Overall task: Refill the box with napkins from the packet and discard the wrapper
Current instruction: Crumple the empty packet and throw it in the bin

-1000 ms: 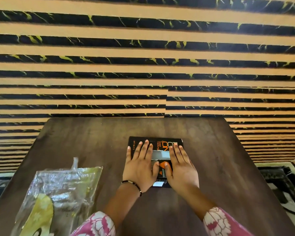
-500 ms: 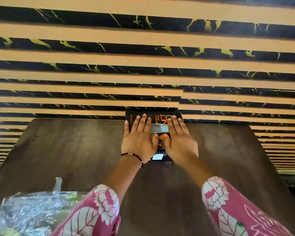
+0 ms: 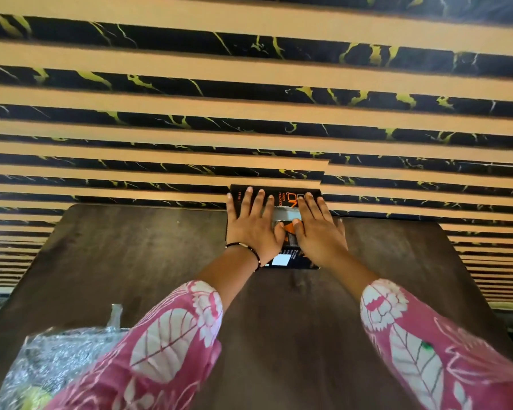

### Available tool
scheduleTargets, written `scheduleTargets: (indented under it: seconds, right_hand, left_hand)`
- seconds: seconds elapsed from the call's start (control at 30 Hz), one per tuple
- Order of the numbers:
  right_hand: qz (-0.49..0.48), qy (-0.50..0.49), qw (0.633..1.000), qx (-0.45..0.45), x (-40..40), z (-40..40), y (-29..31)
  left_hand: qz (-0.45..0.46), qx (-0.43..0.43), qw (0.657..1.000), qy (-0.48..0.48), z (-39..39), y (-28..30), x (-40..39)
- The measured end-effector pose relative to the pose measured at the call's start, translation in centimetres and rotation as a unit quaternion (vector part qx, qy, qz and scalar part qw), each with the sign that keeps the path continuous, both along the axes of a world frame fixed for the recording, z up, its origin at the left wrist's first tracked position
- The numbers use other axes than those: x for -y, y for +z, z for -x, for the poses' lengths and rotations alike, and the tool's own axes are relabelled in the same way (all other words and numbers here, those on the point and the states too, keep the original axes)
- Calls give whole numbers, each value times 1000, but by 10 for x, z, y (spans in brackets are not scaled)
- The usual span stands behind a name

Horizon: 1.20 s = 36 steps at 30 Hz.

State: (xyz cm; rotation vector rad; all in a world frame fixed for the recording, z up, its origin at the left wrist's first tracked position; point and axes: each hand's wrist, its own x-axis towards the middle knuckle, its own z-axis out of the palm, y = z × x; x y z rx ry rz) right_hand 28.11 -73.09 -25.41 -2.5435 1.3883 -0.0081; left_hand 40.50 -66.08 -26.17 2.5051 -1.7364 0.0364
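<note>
A: Where is the box [image 3: 274, 226] now?

B: At the far edge of the desk [image 3: 131, 250], up by the striped wall [image 3: 249, 84]. It lies flat, black with orange print, and its far end seems to reach that edge.

A: And the hands?

B: Both are on top of it. The left hand [image 3: 253, 229] lies flat on the left half, the right hand [image 3: 320, 232] on the right half. The fingers are straight and a little spread, pressing down and gripping nothing. The thumbs nearly meet over the orange mark in the middle.

A: So which step is this?

B: I judge the refill is done and the box is being set in its place at the back of the desk. No napkins show outside it; I cannot see inside.

A: What is left, then?

B: The wrapper [image 3: 57, 359]. It sits crumpled and clear at the near left corner of the desk, partly under the left sleeve [image 3: 166, 335], well apart from the box.

A: What does the next move call for?

B: Lifting both hands off, drawing back, then gathering that thin plastic in one hand. It is light and crinkly, so the grip should bunch it whole.
</note>
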Motion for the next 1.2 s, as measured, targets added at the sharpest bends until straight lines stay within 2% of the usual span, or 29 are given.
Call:
scheduleTargets:
  seconds: [0.07,0.13,0.23,0.3,0.37,0.5,0.57,0.67,0.77,0.87,0.97,1.03,1.1,1.13,1.2]
  right_hand:
    - [-8,5,999,-46,-3,-2,14]
    - [28,1,999,-23,-14,-1,27]
    - [40,3,993,108,-63,13,31]
    - [-37,-13,977,211,-108,29,23]
    - [-93,-40,959,264,-158,56,8]
    - [-118,-47,955,268,-250,115,-27]
    - [-143,-59,954,256,-281,136,-42]
    - [-178,-66,956,223,-302,157,-57]
    - [-169,-44,970,167,-302,164,-62]
    - [-161,-9,979,124,-297,166,-63]
    - [-163,6,978,130,-296,170,-68]
    - [-161,-46,967,190,-298,172,-68]
    - [-142,-133,942,272,-299,175,-59]
    - [-128,-173,926,309,-298,178,-54]
    - [-105,-229,896,367,-294,182,-44]
  left_hand:
    - [-6,46,999,9,6,10,-5]
    - [36,44,998,8,11,20,-15]
    - [116,-30,992,33,23,23,-65]
    - [136,-67,987,49,35,11,-119]
    - [119,-73,989,53,50,-11,-184]
    - [44,-18,995,93,67,-52,-305]
    - [8,-15,990,143,65,-64,-338]
    - [-32,-40,976,210,62,-67,-350]
    - [-72,-98,969,216,69,-68,-342]
    - [-100,-114,977,147,80,-75,-332]
    - [-106,-82,991,-13,96,-64,-323]
    - [-108,-47,979,-164,107,-60,-318]
    - [-86,5,958,-273,117,-60,-313]
    - [-90,37,954,-284,120,-58,-313]
    - [-58,31,957,-282,119,-54,-312]
